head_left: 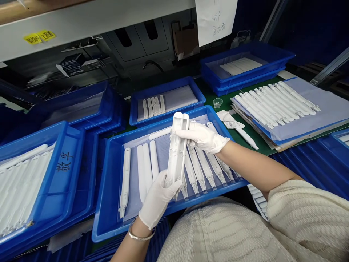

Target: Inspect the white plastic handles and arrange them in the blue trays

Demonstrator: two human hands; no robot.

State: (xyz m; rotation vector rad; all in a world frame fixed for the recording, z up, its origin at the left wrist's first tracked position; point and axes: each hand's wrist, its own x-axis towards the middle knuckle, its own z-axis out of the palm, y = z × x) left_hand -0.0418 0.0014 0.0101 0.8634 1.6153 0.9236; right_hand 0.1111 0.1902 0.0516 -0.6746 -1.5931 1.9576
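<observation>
My gloved left hand [156, 201] is closed around the lower end of a pair of long white plastic shells [175, 154]. My gloved right hand [205, 137] grips the same shells near their rounded upper end. They lie side by side, tilted upright, with the hollow inner face of at least one towards me. Below them is a blue tray [105, 196] lined with paper. In it, several smooth white parts [147, 163] lie to the left, and several white parts with comb-like ends [203, 165] lie to the right.
A blue tray with short white parts [201, 95] stands behind. Stacked blue trays [65, 145] are at left, others [275, 54] at back right. White parts [275, 103] lie on a paper-covered stack at right, near a small clear cup [217, 103] and a white cloth [227, 119].
</observation>
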